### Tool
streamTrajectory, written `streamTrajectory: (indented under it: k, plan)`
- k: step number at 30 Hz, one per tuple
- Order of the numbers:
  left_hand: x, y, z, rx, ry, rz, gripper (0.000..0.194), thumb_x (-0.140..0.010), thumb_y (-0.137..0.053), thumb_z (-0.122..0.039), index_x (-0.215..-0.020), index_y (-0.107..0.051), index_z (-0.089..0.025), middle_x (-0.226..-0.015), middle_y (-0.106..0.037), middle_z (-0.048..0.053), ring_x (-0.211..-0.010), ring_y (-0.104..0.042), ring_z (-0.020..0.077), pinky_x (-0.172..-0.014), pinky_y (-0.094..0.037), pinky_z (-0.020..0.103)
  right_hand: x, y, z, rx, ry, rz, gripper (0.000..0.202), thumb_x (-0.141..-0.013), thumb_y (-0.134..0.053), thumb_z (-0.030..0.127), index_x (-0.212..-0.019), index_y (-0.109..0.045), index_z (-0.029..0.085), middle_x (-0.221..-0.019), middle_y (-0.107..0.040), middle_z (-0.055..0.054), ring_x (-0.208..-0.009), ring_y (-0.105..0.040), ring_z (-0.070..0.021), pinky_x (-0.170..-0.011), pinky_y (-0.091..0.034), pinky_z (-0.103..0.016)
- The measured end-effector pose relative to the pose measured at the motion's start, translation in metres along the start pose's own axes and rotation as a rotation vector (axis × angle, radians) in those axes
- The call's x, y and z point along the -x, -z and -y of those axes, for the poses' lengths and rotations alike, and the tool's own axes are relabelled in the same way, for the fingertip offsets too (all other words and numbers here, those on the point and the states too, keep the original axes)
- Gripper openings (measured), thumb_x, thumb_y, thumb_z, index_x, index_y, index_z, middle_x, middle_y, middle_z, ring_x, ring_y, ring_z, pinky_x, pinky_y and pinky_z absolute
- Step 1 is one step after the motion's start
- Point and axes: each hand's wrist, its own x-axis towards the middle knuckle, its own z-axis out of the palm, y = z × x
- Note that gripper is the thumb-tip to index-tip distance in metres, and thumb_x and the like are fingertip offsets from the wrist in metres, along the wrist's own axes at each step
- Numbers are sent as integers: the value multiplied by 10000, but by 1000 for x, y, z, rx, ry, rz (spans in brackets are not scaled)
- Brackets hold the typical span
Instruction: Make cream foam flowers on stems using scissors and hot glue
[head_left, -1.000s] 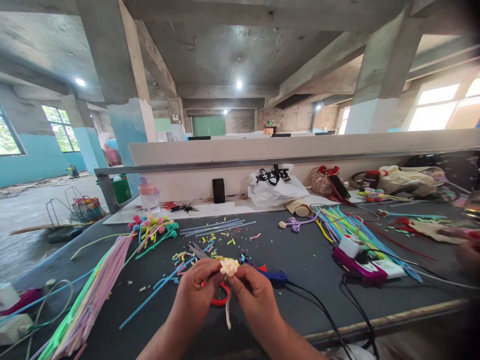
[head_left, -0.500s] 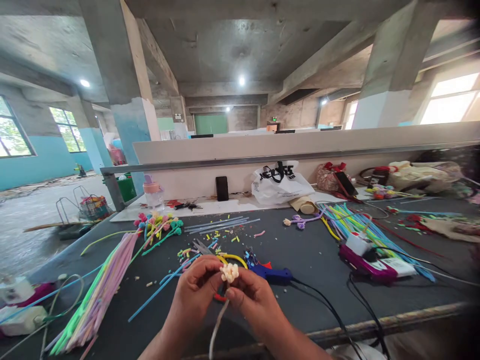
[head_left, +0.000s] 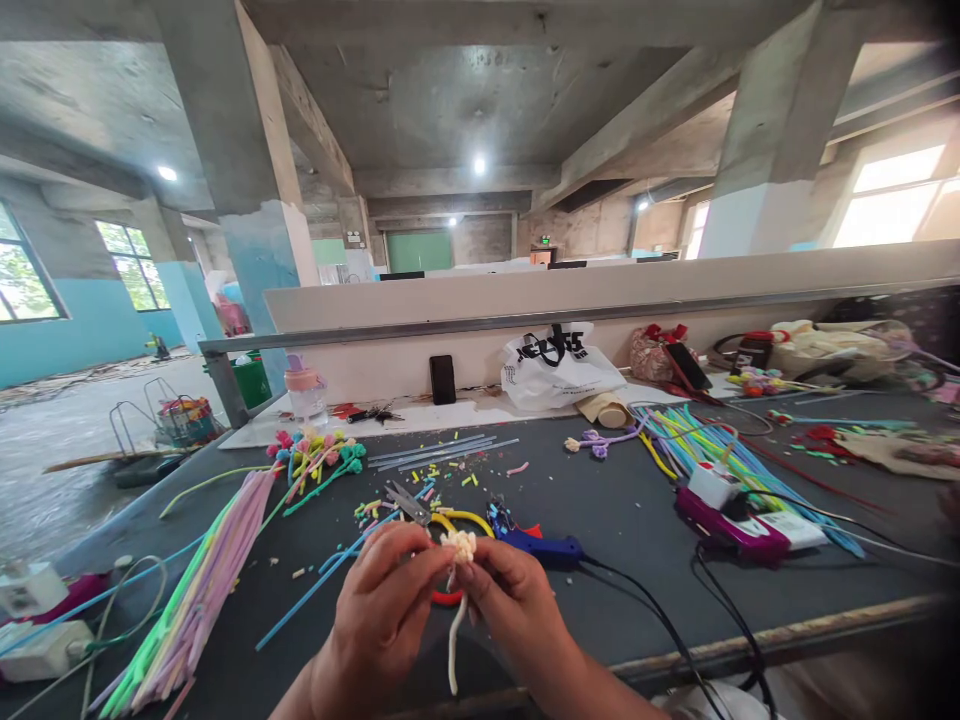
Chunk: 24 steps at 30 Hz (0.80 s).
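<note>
Cluster (head_left: pixel 461 545) of cream lobes, knobbly and soft-looking, sits pinched between both hands, above the dark, matte table (head_left: pixel 615 610). From its underside hangs a slim cream stem (head_left: pixel 454 645), slightly bowed and smoother to the eye. The left hand (head_left: pixel 382 590) grips the cluster's near left side, its index finger stretched toward the lobes and its other fingers curled beneath. The right hand (head_left: pixel 514 590) pinches from the opposite side, thumb pressed close below the lobes, knuckles bent. Both forearms rise from the bottom edge and angle inward. Just beyond lie scissors (head_left: pixel 409 503) with pointed metal blades and looped yellow-and-red handles, partly hidden, and a blue plastic tool (head_left: pixel 544 548) trailing a black cord (head_left: pixel 637 600). Fuzzy pastel rods (head_left: pixel 217 580) form a long bundle at left.
</note>
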Motion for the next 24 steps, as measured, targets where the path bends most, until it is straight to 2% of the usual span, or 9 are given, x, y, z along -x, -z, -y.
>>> streamTrajectory:
  k: [4, 7, 10, 14, 19, 24]
  plan:
    - [-2, -2, 0, -7, 47, -16, 183, -769, -570, -83, -887, -632, -209, -798, -580, 30, -732, -586, 133, -677, -497, 224, 1, 1, -4, 111, 37, -19, 256, -821, -547, 387, -724, -654, 176, -528, -483, 28, -443, -428, -87, -438, -331, -194]
    - [-5, -1, 1, 42, 159, 57, 62, -773, -597, -146, -748, -612, -202, -765, -590, 19, -715, -596, 126, -647, -494, 204, 1, 4, -6, 205, 107, -39, 210, -824, -547, 340, -741, -663, 186, -537, -507, 23, -437, -429, -90, -438, -328, -200]
    - [-7, 1, 1, 80, 212, 121, 82, -770, -610, -190, -689, -608, -196, -734, -596, 12, -685, -594, 121, -619, -490, 196, 0, 5, -7, 261, 169, -51, 196, -825, -542, 307, -730, -670, 194, -536, -533, 18, -436, -439, -95, -456, -341, -207]
    - [-7, 3, 0, 78, 154, 118, 94, -775, -587, -152, -695, -616, -191, -693, -595, 11, -659, -591, 121, -605, -490, 199, 1, 3, -8, 282, 184, -73, 185, -820, -556, 300, -724, -680, 203, -539, -559, 12, -476, -490, -111, -495, -374, -210]
    - [-5, 0, 3, 59, 44, 62, 121, -777, -550, -99, -720, -608, -190, -677, -599, 15, -644, -587, 125, -593, -489, 206, 3, -1, -9, 149, 45, -78, 222, -801, -565, 334, -664, -664, 191, -474, -492, 36, -397, -446, -90, -418, -345, -195]
    - [-4, -4, 7, 66, 31, 70, 115, -776, -560, -83, -721, -595, -177, -680, -584, 14, -639, -564, 111, -599, -474, 197, 0, -3, -7, 28, -30, -93, 247, -768, -594, 359, -614, -643, 172, -473, -489, 37, -378, -445, -81, -401, -334, -191]
